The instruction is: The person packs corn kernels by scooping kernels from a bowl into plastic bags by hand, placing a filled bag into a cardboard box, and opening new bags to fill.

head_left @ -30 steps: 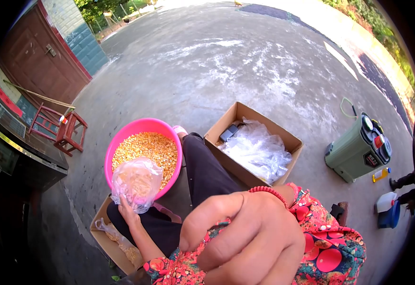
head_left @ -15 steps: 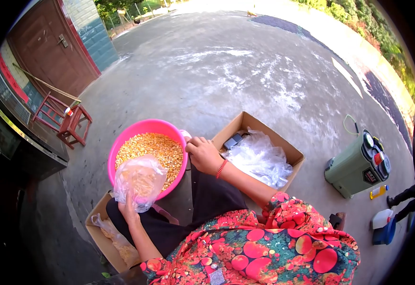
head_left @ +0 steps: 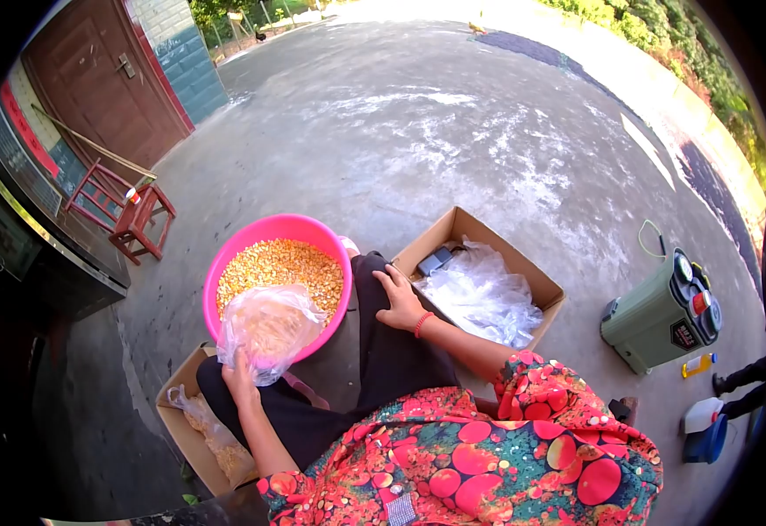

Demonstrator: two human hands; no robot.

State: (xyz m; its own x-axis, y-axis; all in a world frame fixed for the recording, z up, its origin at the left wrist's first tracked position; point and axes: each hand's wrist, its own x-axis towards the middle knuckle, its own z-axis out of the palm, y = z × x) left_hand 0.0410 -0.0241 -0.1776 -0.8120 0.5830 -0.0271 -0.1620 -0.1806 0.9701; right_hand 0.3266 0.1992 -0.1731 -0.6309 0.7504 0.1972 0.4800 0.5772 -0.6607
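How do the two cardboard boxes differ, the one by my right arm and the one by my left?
The right box holds loose clear plastic and a small dark object; the left box holds a bag with yellowish contents. A leg partly hides the left box, while more of the right one shows. Both are open-topped.

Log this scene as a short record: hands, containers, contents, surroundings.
left_hand: the left hand grips a clear plastic bag, contents unclear
bag_position: overlaps near side of the pink basin in view; contact unclear
basin_contents: loose corn kernels
right_hand: the right hand, empty, rests on the person's dark-trousered leg
right_carton: the open right carton holds crumpled clear plastic and a small dark object
left_carton: the left carton holds a filled plastic bag
surroundings: red-brown wooden chair, green tank, blue bucket
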